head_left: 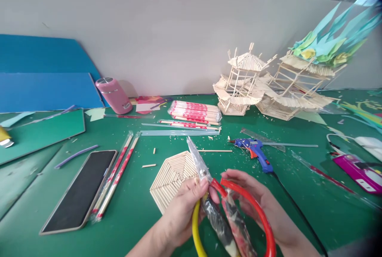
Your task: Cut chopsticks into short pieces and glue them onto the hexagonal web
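Nearest to the camera, the scissors (235,209) with red and yellow handles are gripped by both hands: the left hand (183,209) is closed near the pivot, the right hand (262,205) around the red loop. The blades point away toward the hexagonal stick panel (174,175) on the desk (134,209), with a glue gun (256,153) beyond.

Only 1 view was given: a head-worn camera that looked forward and down over the green surface (134,209), close above the person's hands at the bottom edge, and faced a pale wall (167,30) behind.
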A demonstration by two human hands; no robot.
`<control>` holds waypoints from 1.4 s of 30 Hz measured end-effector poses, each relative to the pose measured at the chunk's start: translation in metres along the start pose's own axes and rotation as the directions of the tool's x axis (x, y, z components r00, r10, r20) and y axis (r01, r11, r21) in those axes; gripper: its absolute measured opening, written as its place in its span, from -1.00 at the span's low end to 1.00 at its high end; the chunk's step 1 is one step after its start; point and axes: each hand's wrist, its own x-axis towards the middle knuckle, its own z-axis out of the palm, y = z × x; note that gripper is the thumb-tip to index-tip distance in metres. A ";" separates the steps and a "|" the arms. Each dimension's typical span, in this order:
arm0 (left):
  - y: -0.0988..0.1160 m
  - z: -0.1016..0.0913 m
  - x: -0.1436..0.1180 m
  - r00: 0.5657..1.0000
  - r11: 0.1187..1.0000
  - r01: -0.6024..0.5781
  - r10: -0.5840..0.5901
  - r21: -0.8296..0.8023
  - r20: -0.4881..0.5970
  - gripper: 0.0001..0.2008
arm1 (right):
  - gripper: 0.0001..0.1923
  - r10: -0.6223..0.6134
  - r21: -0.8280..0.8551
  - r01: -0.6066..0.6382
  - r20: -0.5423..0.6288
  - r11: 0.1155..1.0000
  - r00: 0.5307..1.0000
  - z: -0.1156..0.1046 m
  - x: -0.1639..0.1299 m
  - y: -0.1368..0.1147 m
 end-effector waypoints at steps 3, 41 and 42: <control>-0.001 0.001 0.002 0.998 0.999 -0.040 0.038 -0.022 -0.056 -0.65 | -0.83 0.016 0.171 -0.022 0.039 0.985 0.999 0.018 0.005 0.000; -0.016 -0.001 0.003 0.873 0.863 -0.322 0.430 0.390 -0.231 -0.69 | -0.79 -0.741 -0.891 0.369 0.057 0.265 0.669 0.033 -0.002 0.005; -0.016 0.000 0.003 0.863 0.852 -0.335 0.449 0.403 -0.231 -0.70 | -0.76 -0.735 -0.880 0.391 0.074 0.270 0.674 0.035 -0.003 0.006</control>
